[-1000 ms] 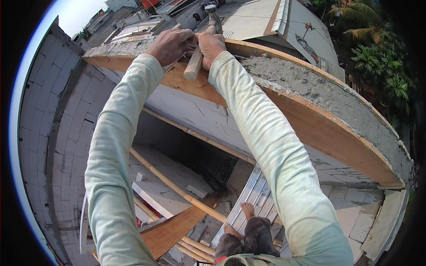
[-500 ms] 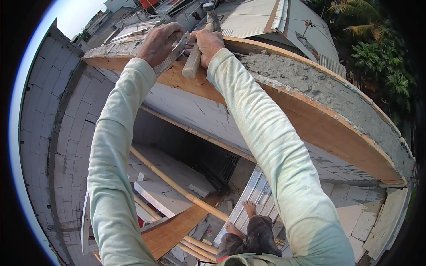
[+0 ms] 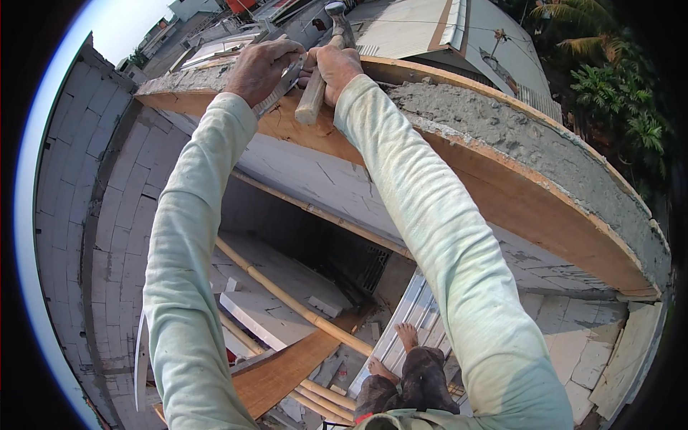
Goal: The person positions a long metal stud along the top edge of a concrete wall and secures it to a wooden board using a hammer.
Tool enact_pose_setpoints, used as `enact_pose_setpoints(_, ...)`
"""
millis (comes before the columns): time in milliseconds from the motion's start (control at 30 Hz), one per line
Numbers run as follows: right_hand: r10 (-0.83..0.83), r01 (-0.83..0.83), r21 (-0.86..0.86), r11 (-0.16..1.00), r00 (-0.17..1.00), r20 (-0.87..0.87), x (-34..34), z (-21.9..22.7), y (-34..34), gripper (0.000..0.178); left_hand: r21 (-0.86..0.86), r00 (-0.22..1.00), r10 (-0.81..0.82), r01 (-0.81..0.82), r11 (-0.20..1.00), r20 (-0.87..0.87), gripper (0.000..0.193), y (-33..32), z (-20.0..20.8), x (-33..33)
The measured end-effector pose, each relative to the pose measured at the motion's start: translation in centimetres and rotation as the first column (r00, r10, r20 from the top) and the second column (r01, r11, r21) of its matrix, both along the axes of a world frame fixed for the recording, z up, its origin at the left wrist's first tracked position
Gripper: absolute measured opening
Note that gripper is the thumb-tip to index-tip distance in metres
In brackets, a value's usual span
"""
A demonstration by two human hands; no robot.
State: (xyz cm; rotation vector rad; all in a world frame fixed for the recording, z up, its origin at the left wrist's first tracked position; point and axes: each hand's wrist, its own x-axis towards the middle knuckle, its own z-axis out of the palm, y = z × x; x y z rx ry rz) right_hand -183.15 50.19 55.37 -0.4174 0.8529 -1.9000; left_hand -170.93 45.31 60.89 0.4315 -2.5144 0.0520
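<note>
The grey-headed hammer with a worn tan wooden handle (image 3: 310,105) is near 12 o'clock, head up, with the handle's end pointing between 6 and 7 o'clock. The bare right hand (image 3: 341,70) has its grip curled right round the handle, maybe so it does not slip. Just beside it, near 11 o'clock, the bare left hand (image 3: 256,72) has its grip bent close round a thin, flat silver strip (image 3: 288,77), likely so it won't drop. Both hands are by the top of a long brown wooden board (image 3: 516,197) that curves off to 3 o'clock. It seems to hold in the rough grey concrete (image 3: 502,129) at 2 o'clock. Between 5 and 6 o'clock, two bare feet (image 3: 407,335) seem to stand on a ridged silver metal sheet (image 3: 414,301).
</note>
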Motion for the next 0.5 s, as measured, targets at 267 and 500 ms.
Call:
enact_pose_setpoints(267, -0.009, 0.009, 0.004, 1.0, 1.0, -0.03, -0.2, -0.4, -0.6, 0.02, -0.01, 0.997, -0.045, 0.046, 0.999, 0.067, 0.016, -0.4, -0.2, -0.7)
enact_pose_setpoints(500, 0.005, -0.005, -0.031, 1.0, 1.0, -0.003, -0.7, -1.1, -1.4, 0.025, 0.171, 0.998, 0.063, -0.059, 0.983, -0.02, 0.023, -0.5, 0.3, -1.6)
